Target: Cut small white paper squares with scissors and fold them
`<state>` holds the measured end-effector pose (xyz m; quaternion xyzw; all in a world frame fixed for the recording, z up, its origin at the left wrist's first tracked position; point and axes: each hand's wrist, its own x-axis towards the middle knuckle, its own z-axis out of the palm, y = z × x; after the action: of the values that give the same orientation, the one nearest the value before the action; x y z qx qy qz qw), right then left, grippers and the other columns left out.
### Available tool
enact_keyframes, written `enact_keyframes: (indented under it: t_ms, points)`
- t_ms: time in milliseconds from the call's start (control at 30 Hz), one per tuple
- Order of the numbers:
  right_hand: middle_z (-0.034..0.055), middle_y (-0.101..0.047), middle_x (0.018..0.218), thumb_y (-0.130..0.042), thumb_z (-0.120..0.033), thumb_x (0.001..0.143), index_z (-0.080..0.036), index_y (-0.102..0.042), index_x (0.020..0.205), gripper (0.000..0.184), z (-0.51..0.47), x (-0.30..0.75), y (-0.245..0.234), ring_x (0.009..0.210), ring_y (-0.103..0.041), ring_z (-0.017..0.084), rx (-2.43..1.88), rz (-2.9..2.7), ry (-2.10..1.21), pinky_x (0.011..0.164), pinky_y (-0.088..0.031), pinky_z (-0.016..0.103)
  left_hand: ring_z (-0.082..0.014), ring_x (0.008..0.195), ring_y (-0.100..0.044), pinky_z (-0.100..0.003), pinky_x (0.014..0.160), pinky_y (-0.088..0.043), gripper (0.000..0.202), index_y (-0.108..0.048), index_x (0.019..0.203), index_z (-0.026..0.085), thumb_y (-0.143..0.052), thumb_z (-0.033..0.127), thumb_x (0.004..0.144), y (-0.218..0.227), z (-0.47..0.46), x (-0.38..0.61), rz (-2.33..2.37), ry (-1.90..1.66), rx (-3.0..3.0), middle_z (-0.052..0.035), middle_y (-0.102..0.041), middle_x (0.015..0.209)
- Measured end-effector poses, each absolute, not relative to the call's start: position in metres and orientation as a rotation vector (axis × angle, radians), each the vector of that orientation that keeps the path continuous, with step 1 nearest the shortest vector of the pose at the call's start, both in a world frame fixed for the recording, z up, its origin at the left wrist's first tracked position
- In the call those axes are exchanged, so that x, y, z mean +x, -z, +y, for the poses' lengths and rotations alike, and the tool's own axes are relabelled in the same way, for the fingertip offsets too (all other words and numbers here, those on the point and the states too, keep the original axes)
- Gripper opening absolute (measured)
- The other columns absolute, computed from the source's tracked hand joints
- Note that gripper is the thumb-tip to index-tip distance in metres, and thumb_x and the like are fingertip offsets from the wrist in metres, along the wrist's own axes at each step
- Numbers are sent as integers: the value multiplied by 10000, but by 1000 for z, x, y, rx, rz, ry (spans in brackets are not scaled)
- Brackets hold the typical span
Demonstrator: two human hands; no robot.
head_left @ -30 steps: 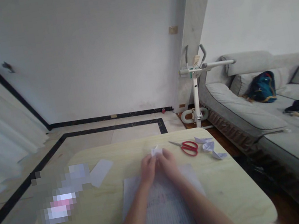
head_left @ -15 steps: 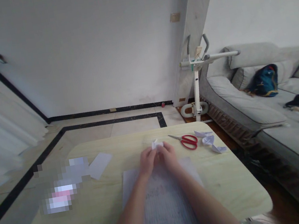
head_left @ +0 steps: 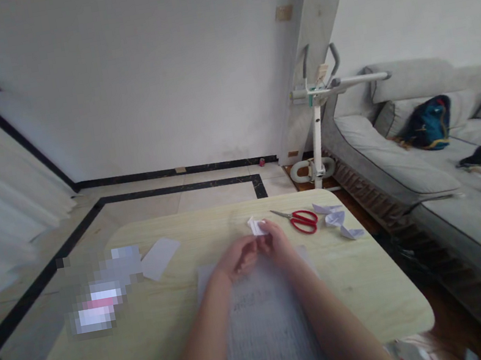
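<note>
A small piece of folded white paper [head_left: 257, 226] is pinched in my right hand [head_left: 278, 241], above the far part of a printed sheet. Just left of it, my left hand [head_left: 241, 257] is loosely curled with its fingers partly apart. Its fingertips reach close to the paper's lower edge; whether they touch it is unclear. Under my forearms lies the printed sheet [head_left: 267, 330], covered in lines of text. To the right of my hands rest red-handled scissors [head_left: 304, 221], blades pointing left. Several folded white paper pieces [head_left: 335, 219] sit beyond the scissors.
On the left of the pale wooden table [head_left: 159, 349] lies a blank white paper piece [head_left: 161, 257], beside a pixelated patch. A grey sofa [head_left: 436, 182] with a blue bag [head_left: 430, 123] stands to the right. White exercise equipment [head_left: 316, 135] stands behind the table's far right corner.
My left hand has loosened and drawn down and left from the folded paper, which both hands held before. My right hand keeps it, shifted slightly right. The view has tilted a little.
</note>
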<state>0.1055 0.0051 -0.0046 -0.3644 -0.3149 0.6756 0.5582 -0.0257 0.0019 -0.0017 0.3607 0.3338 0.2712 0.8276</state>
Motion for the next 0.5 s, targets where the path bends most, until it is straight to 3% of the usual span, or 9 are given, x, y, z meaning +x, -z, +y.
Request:
enact_keyframes:
  t_ms: [133,300,500]
  points:
    - [-83,-341,339,-575,-471,738,-208,-420,601,335,7,116,3,287,-265,66,-750,-740,-1770,321,-170,202,-55,226,-235,-201,275,-119,436,-412,534,196,-510,536,790,1,2,-26,709,-556,811,82,-300,306]
    - [-103,-268,384,-568,-402,719,-206,-386,567,307,10,126,-1,302,-140,39,-660,-707,-1900,314,-117,191,-58,215,-196,-212,281,-110,456,-400,501,204,-458,537,807,1,2,-25,691,-597,858,80,-276,288]
    - [-104,-256,414,-512,-325,771,-212,-342,580,279,9,133,-15,311,-99,41,-565,-736,-1916,311,-99,189,-57,210,-221,-205,284,-124,461,-431,491,194,-511,550,772,4,3,-21,712,-630,861,74,-291,277]
